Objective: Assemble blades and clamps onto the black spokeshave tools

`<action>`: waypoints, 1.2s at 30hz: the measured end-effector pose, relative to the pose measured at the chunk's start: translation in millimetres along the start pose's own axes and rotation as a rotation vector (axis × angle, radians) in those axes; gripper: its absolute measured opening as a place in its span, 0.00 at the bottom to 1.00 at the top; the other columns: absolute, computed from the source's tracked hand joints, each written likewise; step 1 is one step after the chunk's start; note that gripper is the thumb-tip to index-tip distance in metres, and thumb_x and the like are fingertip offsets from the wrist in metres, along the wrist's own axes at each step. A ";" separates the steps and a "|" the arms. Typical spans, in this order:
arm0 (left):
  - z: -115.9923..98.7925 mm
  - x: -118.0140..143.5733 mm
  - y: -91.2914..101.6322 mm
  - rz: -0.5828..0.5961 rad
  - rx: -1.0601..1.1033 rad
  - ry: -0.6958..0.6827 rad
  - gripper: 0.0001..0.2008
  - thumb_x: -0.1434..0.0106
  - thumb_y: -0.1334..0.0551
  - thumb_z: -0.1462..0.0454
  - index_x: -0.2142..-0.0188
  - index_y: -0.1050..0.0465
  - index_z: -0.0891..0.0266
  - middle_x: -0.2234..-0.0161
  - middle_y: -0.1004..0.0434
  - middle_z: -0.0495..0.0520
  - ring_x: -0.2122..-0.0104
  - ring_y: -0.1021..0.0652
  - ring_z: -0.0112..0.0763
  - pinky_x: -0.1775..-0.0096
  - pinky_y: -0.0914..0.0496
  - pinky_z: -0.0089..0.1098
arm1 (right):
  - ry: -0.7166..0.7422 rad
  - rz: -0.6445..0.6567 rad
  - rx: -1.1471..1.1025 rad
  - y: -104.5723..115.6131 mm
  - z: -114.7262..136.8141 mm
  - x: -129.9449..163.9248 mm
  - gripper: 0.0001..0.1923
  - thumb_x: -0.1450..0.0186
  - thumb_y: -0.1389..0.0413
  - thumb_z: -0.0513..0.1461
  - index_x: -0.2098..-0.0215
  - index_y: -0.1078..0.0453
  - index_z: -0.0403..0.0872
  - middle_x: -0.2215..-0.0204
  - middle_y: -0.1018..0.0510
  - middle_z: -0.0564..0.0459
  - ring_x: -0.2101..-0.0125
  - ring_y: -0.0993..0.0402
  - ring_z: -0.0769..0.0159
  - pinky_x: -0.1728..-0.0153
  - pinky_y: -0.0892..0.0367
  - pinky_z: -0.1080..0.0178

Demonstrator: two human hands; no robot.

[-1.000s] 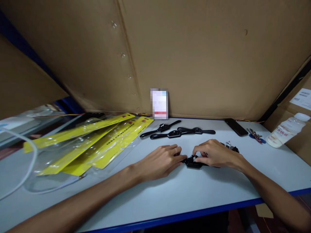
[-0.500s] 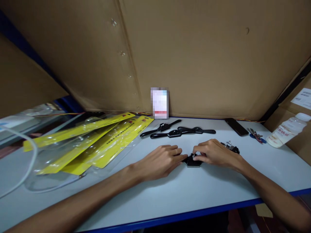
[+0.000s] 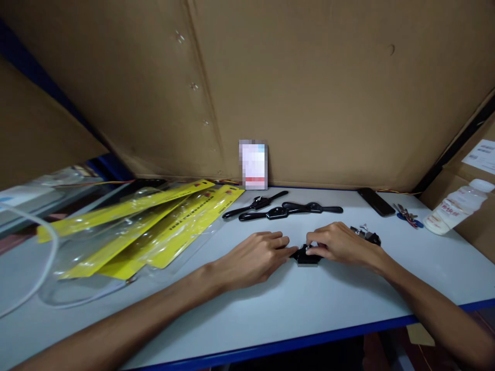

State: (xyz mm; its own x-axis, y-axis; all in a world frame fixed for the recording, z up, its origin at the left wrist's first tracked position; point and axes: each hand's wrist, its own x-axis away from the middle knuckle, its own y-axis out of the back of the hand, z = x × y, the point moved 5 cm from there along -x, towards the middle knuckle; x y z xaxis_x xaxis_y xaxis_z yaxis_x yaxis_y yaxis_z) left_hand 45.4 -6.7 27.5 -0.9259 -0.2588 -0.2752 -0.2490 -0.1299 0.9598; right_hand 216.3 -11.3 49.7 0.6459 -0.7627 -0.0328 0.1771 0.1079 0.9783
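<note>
Brown cardboard walls stand behind the pale desk (image 3: pixel 270 309). Both hands stay close together, the left hand (image 3: pixel 253 257) and right hand (image 3: pixel 340 245) pinching a small black tool (image 3: pixel 305 256) lying between them. Almost nothing has moved; the fiddling goes on.

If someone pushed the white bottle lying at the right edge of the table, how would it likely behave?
The white bottle lies on its side, so its round body would probably roll rather than slide. It looks like thin plastic, likely light. The cardboard box close behind it would probably stop it soon.
</note>
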 end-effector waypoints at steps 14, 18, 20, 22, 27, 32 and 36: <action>6.2 0.6 1.3 0.053 0.065 0.088 0.14 0.26 0.48 0.66 0.51 0.25 0.63 0.66 0.25 0.55 0.66 0.24 0.37 0.67 0.30 0.36 | -0.030 0.020 0.293 -12.2 14.7 -2.8 0.10 0.24 0.52 0.40 0.57 0.31 0.43 0.66 0.18 0.45 0.73 0.29 0.64 0.74 0.56 0.59; 11.5 1.3 -2.0 0.070 0.073 0.128 0.14 0.25 0.47 0.64 0.47 0.25 0.61 0.64 0.25 0.55 0.65 0.24 0.37 0.65 0.29 0.37 | -0.104 -0.083 0.170 8.5 -1.6 -0.3 0.12 0.25 0.50 0.41 0.61 0.28 0.46 0.67 0.19 0.50 0.72 0.29 0.66 0.72 0.51 0.61; 12.5 1.4 -2.9 0.064 0.082 0.137 0.15 0.25 0.48 0.63 0.48 0.25 0.61 0.63 0.26 0.55 0.65 0.24 0.36 0.65 0.30 0.36 | -0.186 -0.156 0.170 21.9 -17.8 2.4 0.13 0.24 0.52 0.40 0.62 0.28 0.46 0.67 0.20 0.50 0.70 0.29 0.66 0.70 0.49 0.62; 13.1 1.5 -3.3 0.059 0.087 0.149 0.15 0.25 0.48 0.62 0.48 0.25 0.61 0.63 0.26 0.55 0.64 0.24 0.36 0.64 0.30 0.35 | -0.285 -0.181 0.204 30.2 -37.5 5.4 0.13 0.25 0.51 0.39 0.63 0.28 0.46 0.67 0.20 0.50 0.69 0.28 0.65 0.69 0.48 0.63; 16.4 2.1 -3.9 0.074 0.089 0.152 0.16 0.24 0.49 0.62 0.48 0.25 0.60 0.64 0.26 0.55 0.65 0.25 0.36 0.65 0.31 0.35 | -0.491 -0.126 0.296 26.4 -86.7 10.6 0.10 0.27 0.48 0.38 0.53 0.26 0.46 0.56 0.22 0.44 0.60 0.24 0.58 0.65 0.42 0.63; 30.4 5.8 -4.0 0.056 0.084 0.194 0.15 0.26 0.47 0.63 0.49 0.24 0.60 0.65 0.26 0.55 0.67 0.25 0.35 0.67 0.32 0.34 | -0.535 -0.163 0.275 20.3 -115.5 13.9 0.17 0.29 0.45 0.39 0.43 0.28 0.46 0.47 0.25 0.41 0.54 0.24 0.54 0.58 0.36 0.61; 40.3 7.9 -5.1 0.019 0.111 0.241 0.15 0.26 0.48 0.63 0.50 0.22 0.61 0.64 0.26 0.55 0.67 0.24 0.34 0.67 0.32 0.33 | -0.535 -0.208 0.240 24.6 -120.4 15.1 0.15 0.28 0.47 0.39 0.46 0.25 0.45 0.47 0.24 0.42 0.54 0.23 0.55 0.57 0.35 0.60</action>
State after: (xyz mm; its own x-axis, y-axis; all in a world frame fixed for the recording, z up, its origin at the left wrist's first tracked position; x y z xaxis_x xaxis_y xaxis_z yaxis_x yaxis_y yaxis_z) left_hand 27.9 30.5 22.7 -0.8396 -0.4822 -0.2501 -0.2744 -0.0208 0.9614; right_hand 319.8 56.6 48.7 0.1436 -0.9730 -0.1808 0.0472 -0.1758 0.9833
